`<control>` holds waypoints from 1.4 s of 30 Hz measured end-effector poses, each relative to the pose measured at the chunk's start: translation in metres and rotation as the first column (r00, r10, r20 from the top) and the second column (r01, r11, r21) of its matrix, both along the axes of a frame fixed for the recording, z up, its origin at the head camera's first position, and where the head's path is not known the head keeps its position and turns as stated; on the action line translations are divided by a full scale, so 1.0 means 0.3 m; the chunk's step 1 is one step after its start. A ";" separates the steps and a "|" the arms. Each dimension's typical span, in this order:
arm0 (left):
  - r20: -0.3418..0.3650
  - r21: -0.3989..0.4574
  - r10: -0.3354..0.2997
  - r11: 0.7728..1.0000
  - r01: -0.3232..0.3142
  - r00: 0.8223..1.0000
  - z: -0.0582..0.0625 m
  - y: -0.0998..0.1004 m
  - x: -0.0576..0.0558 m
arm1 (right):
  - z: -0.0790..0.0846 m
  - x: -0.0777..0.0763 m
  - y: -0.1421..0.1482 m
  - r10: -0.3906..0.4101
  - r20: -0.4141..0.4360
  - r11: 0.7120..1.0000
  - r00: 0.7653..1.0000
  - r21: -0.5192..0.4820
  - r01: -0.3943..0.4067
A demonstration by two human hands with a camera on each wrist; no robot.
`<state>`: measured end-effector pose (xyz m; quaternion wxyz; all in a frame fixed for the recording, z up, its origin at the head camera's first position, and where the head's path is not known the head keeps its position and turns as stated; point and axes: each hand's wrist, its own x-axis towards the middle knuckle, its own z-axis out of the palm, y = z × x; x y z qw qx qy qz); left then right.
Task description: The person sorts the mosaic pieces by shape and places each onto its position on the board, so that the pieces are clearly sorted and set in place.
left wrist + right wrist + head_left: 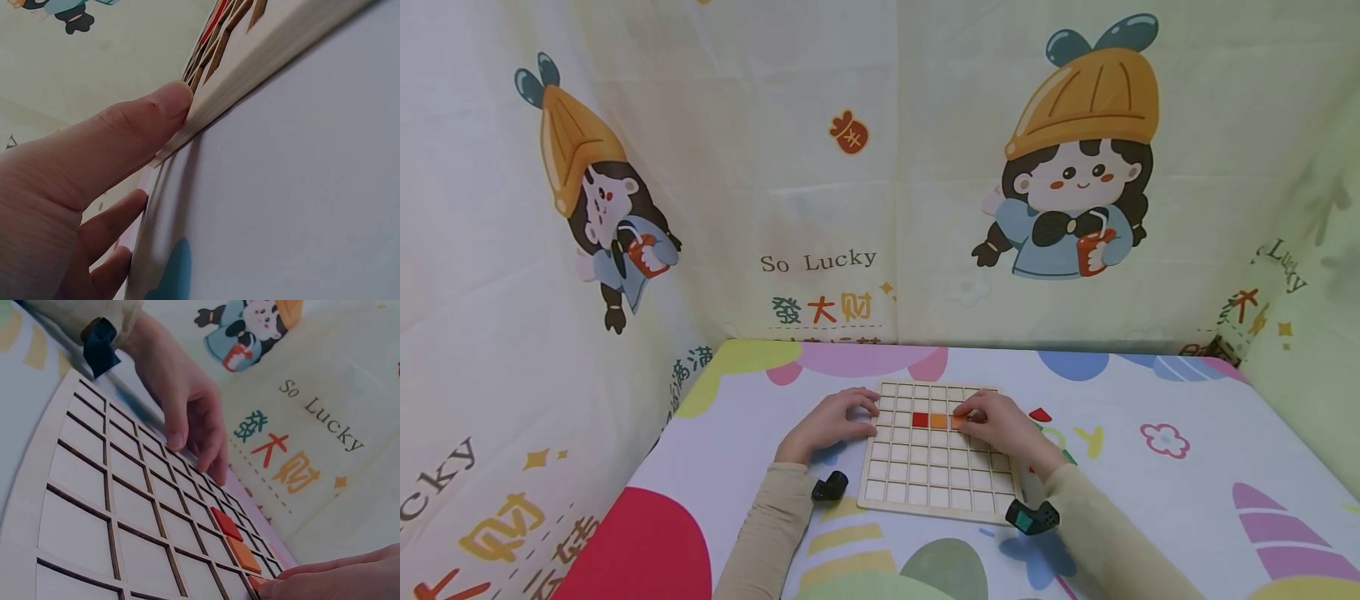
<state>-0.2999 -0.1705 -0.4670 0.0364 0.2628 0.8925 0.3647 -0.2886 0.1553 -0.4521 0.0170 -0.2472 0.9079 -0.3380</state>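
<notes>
A square wooden grid board (887, 492) lies flat on the table. In one of its rows sit a red tile (921, 420) and an orange tile (938, 422), side by side. Just right of them my right hand (997, 422) pinches a second orange tile (255, 582) with thumb and fingertips, at the neighbouring cell. My left hand (829, 423) rests at the board's left side, its thumb (172, 100) against the wooden edge and its fingers loosely bent. Part of the second orange tile is hidden beneath the right fingertips.
Beyond the right hand, a small red piece (1040, 414) and a green piece (1070, 457) show on the patterned tablecloth (1120, 500), partly behind the forearm. Black wrist cameras sit on the left (830, 487) and right (1032, 517) sleeves. A printed curtain (925, 208) closes off the back.
</notes>
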 end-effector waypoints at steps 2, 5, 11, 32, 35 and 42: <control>-0.002 -0.003 0.000 1.000 0.000 1.000 0.001 0.000 0.001 | -0.003 0.001 -0.002 -0.002 -0.005 1.000 1.000 -0.004 0.002; -0.004 -0.004 -0.002 1.000 0.002 1.000 0.003 0.000 0.002 | -0.007 0.002 -0.005 -0.009 -0.008 1.000 1.000 -0.005 0.009; -0.005 -0.006 0.000 1.000 0.000 1.000 0.005 0.004 0.004 | -0.011 0.003 -0.014 -0.037 0.006 0.999 0.999 -0.004 0.037; 0.000 -0.018 0.012 1.000 -0.012 1.000 0.000 0.003 0.004 | -0.021 0.010 -0.020 -0.070 0.004 0.998 0.998 0.001 0.070; -0.003 -0.016 0.010 1.000 -0.011 1.000 0.001 0.003 0.005 | -0.022 0.010 -0.020 -0.075 0.003 0.997 0.997 0.002 0.075; -0.004 -0.015 0.013 1.000 -0.013 1.000 -0.003 0.002 0.002 | -0.023 0.013 -0.021 -0.092 0.010 0.996 0.996 -0.003 0.092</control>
